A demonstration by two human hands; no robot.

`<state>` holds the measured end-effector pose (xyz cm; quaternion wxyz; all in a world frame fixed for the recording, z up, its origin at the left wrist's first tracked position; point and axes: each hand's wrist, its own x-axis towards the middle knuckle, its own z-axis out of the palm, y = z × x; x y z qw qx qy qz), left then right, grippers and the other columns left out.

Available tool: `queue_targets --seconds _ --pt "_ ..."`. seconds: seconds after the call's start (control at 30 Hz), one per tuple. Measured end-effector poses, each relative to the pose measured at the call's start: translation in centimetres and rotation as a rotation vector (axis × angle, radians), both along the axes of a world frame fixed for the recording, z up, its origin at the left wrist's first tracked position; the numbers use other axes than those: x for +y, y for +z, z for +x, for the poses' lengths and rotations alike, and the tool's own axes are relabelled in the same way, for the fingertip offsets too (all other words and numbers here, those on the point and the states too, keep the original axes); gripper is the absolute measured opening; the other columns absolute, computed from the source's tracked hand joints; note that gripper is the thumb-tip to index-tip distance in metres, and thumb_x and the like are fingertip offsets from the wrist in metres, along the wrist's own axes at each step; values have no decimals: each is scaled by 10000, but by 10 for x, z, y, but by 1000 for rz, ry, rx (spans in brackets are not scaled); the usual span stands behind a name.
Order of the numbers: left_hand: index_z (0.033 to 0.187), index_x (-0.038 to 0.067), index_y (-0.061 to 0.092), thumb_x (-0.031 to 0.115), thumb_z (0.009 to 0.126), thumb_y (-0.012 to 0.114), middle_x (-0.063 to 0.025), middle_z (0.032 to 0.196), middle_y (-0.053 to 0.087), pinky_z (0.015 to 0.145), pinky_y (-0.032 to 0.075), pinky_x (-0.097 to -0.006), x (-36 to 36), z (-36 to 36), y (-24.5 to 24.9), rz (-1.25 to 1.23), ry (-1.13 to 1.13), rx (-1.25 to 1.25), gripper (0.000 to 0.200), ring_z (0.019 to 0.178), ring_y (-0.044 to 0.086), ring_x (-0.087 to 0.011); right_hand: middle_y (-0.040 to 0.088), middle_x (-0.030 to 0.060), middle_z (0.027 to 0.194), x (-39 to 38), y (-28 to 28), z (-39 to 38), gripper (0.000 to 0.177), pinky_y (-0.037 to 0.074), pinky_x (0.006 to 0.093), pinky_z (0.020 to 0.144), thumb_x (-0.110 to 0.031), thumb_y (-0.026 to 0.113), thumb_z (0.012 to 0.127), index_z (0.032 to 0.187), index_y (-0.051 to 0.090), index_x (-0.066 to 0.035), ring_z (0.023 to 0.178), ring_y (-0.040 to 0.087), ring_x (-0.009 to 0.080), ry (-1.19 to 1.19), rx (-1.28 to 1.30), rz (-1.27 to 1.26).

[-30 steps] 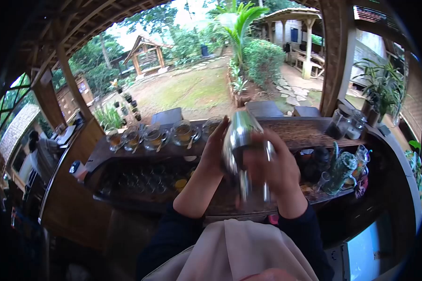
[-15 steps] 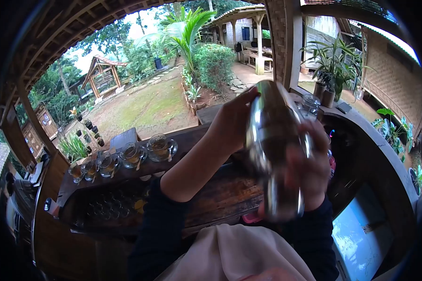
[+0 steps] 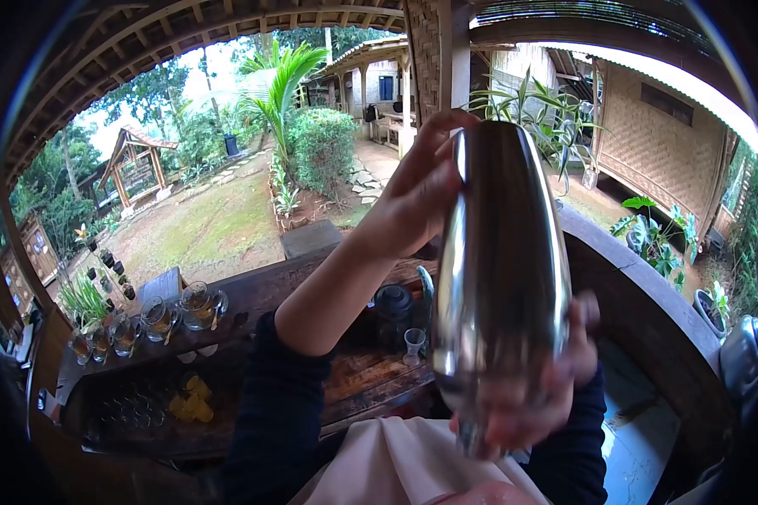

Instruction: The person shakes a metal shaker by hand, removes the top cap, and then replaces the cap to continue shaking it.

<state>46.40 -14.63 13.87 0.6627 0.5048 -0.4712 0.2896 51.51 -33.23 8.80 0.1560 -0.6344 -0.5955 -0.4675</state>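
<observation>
A silver metal cocktail shaker (image 3: 507, 252) is held up close in front of me, broad end on top and narrow end toward my chest. My left hand (image 3: 423, 192) grips the upper end from the left side, its fingers partly hidden behind the metal. Around the lower, narrower end wraps my right hand (image 3: 539, 400), slightly smeared by motion. Below and left of the shaker, a small clear glass (image 3: 413, 343) and a dark lidded jar (image 3: 393, 313) stand on the wooden counter (image 3: 362, 374).
Several glass cups with saucers and spoons, among them a large cup (image 3: 198, 307), line the counter's left ledge. Upturned glasses (image 3: 133, 410) and yellow pieces (image 3: 192, 401) lie in a dark recess. A curved ledge (image 3: 648, 290) runs along the right, with potted plants beyond.
My view has turned to the right, so the cups appear further left. The shaker now looks larger and nearer, still between both hands, and its tilt has changed.
</observation>
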Motion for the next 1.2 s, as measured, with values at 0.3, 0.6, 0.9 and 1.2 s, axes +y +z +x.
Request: queue_targets --seconds 0.3,0.6,0.9,1.2 --pt "1123 96 523 301 952 377 -83 998 600 818 510 -374 10 99 10 -423 49 794 304 963 591 -192 610 134 1089 63 57 70 467 450 388 889 -136 697 762 1175 512 -21 1007 599 281 679 422 569" --pt "1205 96 411 309 920 455 -109 1121 537 824 480 -363 -20 67 13 -230 -29 312 358 979 564 -203 583 153 1126 9 50 33 366 490 334 845 -100 524 869 1210 465 20 1020 580 191 288 -538 735" --pt "1240 48 411 259 915 525 -115 1066 567 846 499 -358 -3 -26 14 -128 -121 327 404 980 582 -170 611 106 1109 -4 39 -54 347 383 251 953 -235 640 813 1117 553 -91 1025 590 180 495 -503 293" --pt "1151 179 554 382 925 427 -56 1022 622 786 527 -391 120 -69 -45 -491 234 773 329 954 609 -178 638 88 1047 135 47 -96 358 318 425 1005 -198 732 703 1023 612 -90 1030 597 236 749 461 490"
